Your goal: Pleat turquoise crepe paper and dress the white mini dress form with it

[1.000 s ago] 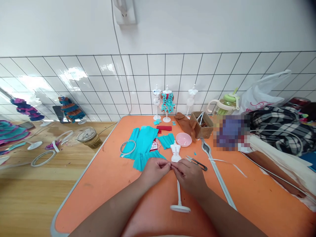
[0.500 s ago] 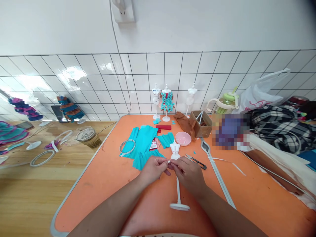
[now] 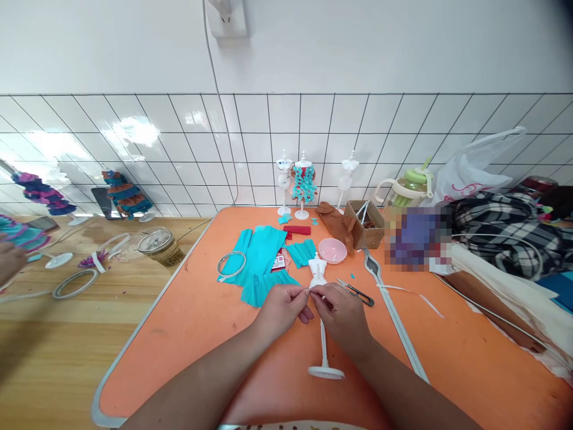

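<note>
My left hand (image 3: 283, 307) and my right hand (image 3: 341, 313) meet fingertip to fingertip in front of a small white mannequin (image 3: 317, 269) on a stand. Both are closed in a pinch, and what lies between the fingertips is too small to make out. The mannequin's torso shows just above my fingers, its pole and round base below them. Scissors (image 3: 356, 292) lie right beside my right hand. Turquoise fabric (image 3: 264, 254) spreads beyond my left hand, with a ring of white tape (image 3: 231, 264) on its left part.
Three mannequins stand by the tiled wall, one dressed in turquoise (image 3: 304, 182). A pink bowl (image 3: 332, 251), a cardboard box (image 3: 369, 233) and a measuring strip (image 3: 398, 322) lie to the right. A jar (image 3: 161, 246) stands left. Another person's blurred hand (image 3: 11, 263) is at the far left.
My fingertips have drawn closer together, and the small white piece seen between them earlier is now hidden. Another person's hand has come in at the far left edge.
</note>
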Motion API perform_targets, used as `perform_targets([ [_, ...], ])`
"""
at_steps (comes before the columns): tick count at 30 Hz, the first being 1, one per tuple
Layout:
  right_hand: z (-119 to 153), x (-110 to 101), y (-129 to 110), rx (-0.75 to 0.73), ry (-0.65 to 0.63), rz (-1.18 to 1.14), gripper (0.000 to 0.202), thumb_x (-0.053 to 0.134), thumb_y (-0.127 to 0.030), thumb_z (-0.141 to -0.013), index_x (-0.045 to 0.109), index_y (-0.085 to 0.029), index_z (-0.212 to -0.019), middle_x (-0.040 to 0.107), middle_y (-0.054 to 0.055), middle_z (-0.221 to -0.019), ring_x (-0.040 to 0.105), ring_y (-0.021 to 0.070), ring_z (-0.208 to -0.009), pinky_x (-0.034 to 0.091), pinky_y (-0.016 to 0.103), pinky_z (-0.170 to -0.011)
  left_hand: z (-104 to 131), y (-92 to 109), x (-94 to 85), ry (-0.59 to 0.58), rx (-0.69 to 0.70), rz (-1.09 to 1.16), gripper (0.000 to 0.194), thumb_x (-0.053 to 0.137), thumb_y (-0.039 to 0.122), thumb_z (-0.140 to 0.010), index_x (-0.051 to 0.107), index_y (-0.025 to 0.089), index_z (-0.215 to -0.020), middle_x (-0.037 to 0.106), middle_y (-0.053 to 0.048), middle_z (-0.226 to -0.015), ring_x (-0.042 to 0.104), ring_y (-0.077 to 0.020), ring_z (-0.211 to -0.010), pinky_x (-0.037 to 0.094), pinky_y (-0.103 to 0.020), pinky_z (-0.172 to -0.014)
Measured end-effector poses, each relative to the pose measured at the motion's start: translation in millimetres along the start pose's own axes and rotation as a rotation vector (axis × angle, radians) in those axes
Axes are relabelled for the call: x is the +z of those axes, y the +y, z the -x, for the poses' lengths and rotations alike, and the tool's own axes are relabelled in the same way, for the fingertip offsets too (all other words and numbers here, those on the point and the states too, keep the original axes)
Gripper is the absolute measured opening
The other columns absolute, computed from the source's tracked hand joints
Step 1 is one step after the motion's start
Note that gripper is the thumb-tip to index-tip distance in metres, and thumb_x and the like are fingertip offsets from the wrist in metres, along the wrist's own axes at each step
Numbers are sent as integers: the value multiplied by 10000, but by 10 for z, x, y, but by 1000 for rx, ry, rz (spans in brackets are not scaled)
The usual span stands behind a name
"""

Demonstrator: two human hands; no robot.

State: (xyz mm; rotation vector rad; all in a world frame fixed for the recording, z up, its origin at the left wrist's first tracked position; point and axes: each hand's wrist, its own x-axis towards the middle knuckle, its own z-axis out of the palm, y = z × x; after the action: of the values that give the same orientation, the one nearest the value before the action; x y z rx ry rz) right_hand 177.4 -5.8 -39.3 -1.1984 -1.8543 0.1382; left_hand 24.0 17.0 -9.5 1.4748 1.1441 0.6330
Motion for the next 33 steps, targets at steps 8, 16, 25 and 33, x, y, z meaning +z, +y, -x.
perform_targets([
  [8, -18, 9, -49, 170, -64, -5, 76, 535, -167, -794, 583, -195, -742, 601, 0, -695, 537, 115, -566, 372, 243, -539, 17, -54, 19, -27, 86, -109, 325, 413, 297, -856, 637, 161, -664, 638, 6, -580, 614, -114, -534, 463, -192, -539],
  [16, -90, 2, -37, 594, -218, -472, 61, 523, -204, -738, 521, -193, -678, 478, -51, -527, 440, 92, -431, 326, 208, -426, 11, -91, 26, 0, 86, -161, 312, 431, 277, -835, 652, 164, -645, 670, -3, -607, 628, -123, -550, 467, -195, -540],
  [25, -95, -29, 14, 584, -155, -559, 141, 604, -315, -780, 632, -177, -768, 543, -28, -573, 424, 92, -469, 328, 217, -449, 41, 12, -33, 19, 112, -115, 312, 455, 333, -856, 712, 160, -821, 721, -45, -774, 669, -139, -657, 477, -194, -544],
  [33, -64, -28, -47, 483, -103, -529, 101, 572, -244, -802, 654, -186, -816, 658, 17, -718, 604, 138, -609, 450, 229, -532, 41, 1, -17, 55, 93, -57, 310, 474, 338, -846, 729, 163, -868, 705, -35, -793, 577, -69, -444, 402, -158, -412],
])
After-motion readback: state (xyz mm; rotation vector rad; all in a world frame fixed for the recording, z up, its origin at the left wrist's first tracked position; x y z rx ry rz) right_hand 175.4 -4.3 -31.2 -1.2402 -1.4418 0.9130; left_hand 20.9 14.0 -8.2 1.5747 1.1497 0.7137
